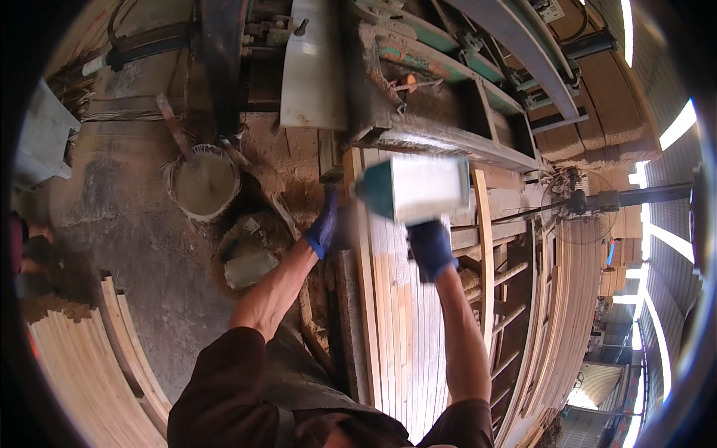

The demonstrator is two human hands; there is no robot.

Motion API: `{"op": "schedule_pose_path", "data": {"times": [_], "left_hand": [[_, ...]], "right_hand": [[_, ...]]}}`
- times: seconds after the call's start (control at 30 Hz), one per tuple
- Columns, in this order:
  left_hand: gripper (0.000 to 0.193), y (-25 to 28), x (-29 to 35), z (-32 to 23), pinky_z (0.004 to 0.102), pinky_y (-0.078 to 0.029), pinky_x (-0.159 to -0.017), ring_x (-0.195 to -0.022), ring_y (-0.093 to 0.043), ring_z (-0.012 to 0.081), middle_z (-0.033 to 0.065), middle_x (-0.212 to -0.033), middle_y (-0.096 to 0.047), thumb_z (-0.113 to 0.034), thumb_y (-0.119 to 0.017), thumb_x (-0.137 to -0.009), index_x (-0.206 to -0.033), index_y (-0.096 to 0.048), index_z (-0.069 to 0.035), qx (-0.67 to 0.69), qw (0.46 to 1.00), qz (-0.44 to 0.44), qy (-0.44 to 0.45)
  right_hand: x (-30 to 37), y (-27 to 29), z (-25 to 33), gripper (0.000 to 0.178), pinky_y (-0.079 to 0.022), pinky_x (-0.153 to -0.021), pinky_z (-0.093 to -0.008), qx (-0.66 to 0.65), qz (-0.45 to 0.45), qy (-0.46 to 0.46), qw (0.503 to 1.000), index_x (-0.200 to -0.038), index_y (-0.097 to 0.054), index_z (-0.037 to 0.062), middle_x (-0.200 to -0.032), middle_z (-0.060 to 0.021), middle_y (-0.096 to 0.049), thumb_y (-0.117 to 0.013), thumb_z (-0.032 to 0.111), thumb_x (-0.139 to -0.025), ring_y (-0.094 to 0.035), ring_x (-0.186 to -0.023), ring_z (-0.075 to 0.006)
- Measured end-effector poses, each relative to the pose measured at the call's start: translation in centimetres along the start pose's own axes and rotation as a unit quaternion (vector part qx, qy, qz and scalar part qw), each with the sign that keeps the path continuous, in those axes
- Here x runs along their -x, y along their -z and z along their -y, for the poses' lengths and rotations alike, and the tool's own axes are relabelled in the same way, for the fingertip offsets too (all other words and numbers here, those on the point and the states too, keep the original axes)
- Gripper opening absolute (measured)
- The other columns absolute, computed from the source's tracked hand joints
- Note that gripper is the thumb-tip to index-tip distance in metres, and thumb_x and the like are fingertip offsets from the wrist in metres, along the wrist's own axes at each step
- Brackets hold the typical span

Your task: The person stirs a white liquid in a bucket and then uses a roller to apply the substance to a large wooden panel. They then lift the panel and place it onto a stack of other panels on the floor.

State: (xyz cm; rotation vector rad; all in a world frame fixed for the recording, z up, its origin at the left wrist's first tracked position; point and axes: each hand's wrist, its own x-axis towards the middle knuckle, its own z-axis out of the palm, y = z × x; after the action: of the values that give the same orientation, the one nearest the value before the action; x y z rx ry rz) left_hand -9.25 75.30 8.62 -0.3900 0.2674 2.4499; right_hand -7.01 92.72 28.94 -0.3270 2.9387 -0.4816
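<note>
My right hand (432, 250), in a blue glove, is closed at the near side of a box-shaped glue spreader (429, 187) with teal ends and a whitish face. Its handle is hidden by the glove. The spreader is over a row of narrow wooden strips (407, 299) laid side by side, whose surface looks wet and white in places. Whether it touches them I cannot tell. Left of the strips is my left hand (327, 224), also gloved in blue, near their outer edge. Motion smears its fingers.
A bucket of pale glue (203, 183) with a stick in it stands on the floor at left, beside a second container (250, 257). Wood stacks (89, 373) lie at lower left. A metal machine frame (448, 138) is ahead; a rack with rungs (511, 317) lies right.
</note>
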Motion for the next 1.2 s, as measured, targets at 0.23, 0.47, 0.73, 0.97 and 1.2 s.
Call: {"op": "schedule_pose_path", "data": {"times": [0.23,0.47,0.73,0.97,1.2], "left_hand": [[0.100,-2.8,2.7,-0.4,0.0387,-0.040,-0.102,-0.118,-0.051,0.0273,0.0141,-0.134,-0.051,-0.084,-0.028,-0.079,-0.139,-0.041,-0.004,-0.116,0.992,0.032,-0.044],[0.087,-3.5,3.0,-0.7,0.0365,-0.047,-0.092,-0.107,-0.057,0.0239,0.0131,-0.124,-0.058,-0.074,-0.029,-0.087,-0.133,-0.047,-0.002,-0.148,0.983,0.064,-0.081],[0.063,-0.8,0.8,-1.2,0.0346,-0.049,-0.091,-0.106,-0.057,0.0175,0.0083,-0.123,-0.059,-0.058,-0.036,-0.095,-0.128,-0.051,-0.006,-0.121,0.977,0.151,-0.090],[0.061,-2.6,1.8,-0.1,0.0304,-0.045,-0.093,-0.108,-0.053,0.0163,0.0088,-0.123,-0.055,-0.054,-0.032,-0.099,-0.131,-0.045,-0.004,-0.164,0.974,0.135,-0.081],[0.068,2.1,-1.7,0.6,0.0322,-0.050,-0.087,-0.100,-0.059,0.0194,0.0122,-0.116,-0.061,-0.060,-0.034,-0.095,-0.125,-0.052,-0.002,-0.144,0.983,0.068,-0.093]], "right_hand": [[0.8,-1.4,0.0,0.019,-0.050,-0.048,-0.0349,-0.024,-0.113,0.058,0.992,-0.090,-0.060,0.0027,-0.067,-0.0123,-0.061,-0.052,0.020,-0.091,-0.060,-0.052,-0.0217],[-8.5,-1.6,3.8,0.024,-0.048,-0.074,-0.0511,-0.146,-0.059,-0.159,0.975,-0.099,-0.059,0.0064,-0.091,-0.0254,-0.064,-0.048,0.026,-0.089,-0.060,-0.088,-0.0445],[7.9,0.6,2.0,0.028,-0.055,-0.075,-0.0445,0.122,0.053,0.008,0.991,-0.111,-0.059,0.0024,-0.087,-0.0203,-0.067,-0.050,0.017,-0.089,-0.067,-0.081,-0.0333],[17.1,1.3,1.8,0.031,-0.053,-0.073,-0.0483,-0.048,0.038,-0.127,0.990,-0.113,-0.058,0.0043,-0.097,-0.0243,-0.065,-0.056,0.017,-0.086,-0.065,-0.085,-0.0406],[-5.4,-3.0,3.6,0.023,-0.052,-0.064,-0.0465,0.057,-0.103,-0.039,0.992,-0.100,-0.060,0.0064,-0.080,-0.0202,-0.066,-0.054,0.026,-0.089,-0.064,-0.071,-0.0370]]}}
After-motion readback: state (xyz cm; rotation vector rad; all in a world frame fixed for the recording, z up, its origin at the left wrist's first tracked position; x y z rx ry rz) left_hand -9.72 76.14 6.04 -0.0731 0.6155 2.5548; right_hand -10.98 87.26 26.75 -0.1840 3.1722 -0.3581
